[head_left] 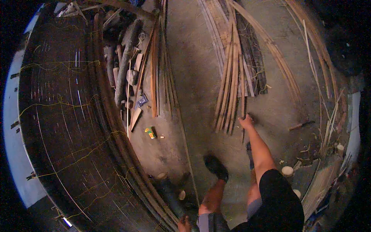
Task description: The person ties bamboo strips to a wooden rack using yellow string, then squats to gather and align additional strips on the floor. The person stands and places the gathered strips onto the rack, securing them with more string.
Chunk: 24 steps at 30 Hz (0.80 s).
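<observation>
My right hand (246,121) reaches forward, fingers closed on a long thin bamboo strip (243,104). The strip's near end sticks out past the hand toward my feet. Just left of it, a fanned bundle of bamboo strips (228,89) lies with its near ends on the floor. My left hand (184,224) shows only in part at the bottom edge, by the near end of the long slatted panel; its grip is too dark to make out.
A dark slatted panel tied with yellow cord (58,116) fills the left. Beside it lie logs (125,63), wood pieces and a small yellow-green packet (150,133). A long-bladed tool (301,125) rests on the floor at right. More strips (278,54) curve along the far right.
</observation>
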Each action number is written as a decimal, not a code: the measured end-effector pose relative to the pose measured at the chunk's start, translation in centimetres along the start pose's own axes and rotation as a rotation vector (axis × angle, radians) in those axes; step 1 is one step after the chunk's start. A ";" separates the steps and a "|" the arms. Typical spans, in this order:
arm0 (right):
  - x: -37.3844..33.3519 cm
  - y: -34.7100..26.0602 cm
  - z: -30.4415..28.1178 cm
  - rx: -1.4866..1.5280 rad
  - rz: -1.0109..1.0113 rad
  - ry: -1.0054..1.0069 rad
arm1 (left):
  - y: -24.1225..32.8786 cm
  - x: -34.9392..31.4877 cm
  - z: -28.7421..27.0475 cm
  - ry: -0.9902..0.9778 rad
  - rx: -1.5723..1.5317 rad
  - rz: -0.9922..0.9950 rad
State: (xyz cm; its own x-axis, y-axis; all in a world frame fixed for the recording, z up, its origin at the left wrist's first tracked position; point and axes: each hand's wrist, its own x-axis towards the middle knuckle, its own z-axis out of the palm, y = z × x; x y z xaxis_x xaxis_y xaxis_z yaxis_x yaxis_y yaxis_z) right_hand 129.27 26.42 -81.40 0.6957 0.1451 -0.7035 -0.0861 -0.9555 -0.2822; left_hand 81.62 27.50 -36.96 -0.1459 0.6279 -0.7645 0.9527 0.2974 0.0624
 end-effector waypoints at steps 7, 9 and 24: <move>-3.1 1.7 0.5 0.333 -0.117 0.020 | 4.4 -0.2 -0.4 -0.070 -0.002 0.138; -10.9 -3.3 -2.3 0.450 -0.235 -0.085 | 6.7 -2.0 -1.5 -0.004 -0.035 0.209; -60.6 -14.3 -24.8 0.280 -0.688 -1.201 | 30.1 -10.9 -15.1 -0.134 -0.288 0.691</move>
State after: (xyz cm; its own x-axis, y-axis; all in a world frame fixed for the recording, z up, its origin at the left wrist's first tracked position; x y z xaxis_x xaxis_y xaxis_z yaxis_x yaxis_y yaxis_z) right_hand 106.03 24.94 -18.60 -0.3546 0.8179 -0.4531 -0.2188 -0.5437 -0.8103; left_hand 107.85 40.46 -17.08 0.5096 0.6520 -0.5613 0.7058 0.0563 0.7062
